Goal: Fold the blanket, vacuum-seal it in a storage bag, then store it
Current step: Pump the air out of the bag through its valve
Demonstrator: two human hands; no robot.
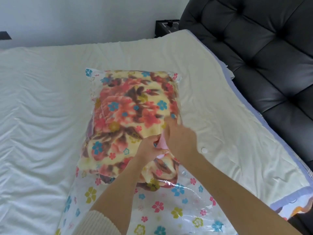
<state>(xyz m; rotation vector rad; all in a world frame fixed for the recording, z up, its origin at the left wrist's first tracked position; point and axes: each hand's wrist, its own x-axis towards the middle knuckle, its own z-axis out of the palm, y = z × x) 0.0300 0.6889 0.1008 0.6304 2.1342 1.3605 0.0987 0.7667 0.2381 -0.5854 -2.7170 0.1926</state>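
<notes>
We see the bed [42,99] filling most of the frame, covered in a creased white sheet. The bag [169,209] lies on it at the centre, running from mid-frame down to the lower edge. It is clear plastic printed with small pink, blue and yellow flowers. Inside its upper part sits the blanket [132,102], folded into a thick bundle, cream with large red and brown blooms. The lower part of the bag lies flat on the sheet.

Both hands meet on top of the bundle, a little right of centre, at a small pink piece [162,142] standing on the bag. The left hand [149,149] comes up from the lower middle, fingers curled, and pinches the pink piece from the left. Its arm wears a cream ribbed sleeve [98,223], pushed up. The right hand [179,136] lies against the pink piece from the right, but it is blurred and shows us its back. We cannot tell whether its fingers close round the piece.

Just beside the right wrist, a small white round cap [204,150] rests on the sheet, apart from the bag. A dark tufted headboard [262,39] fills the upper right of the frame. A black box [166,26] stands against the pale wall at top centre, beyond the bed's corner.
</notes>
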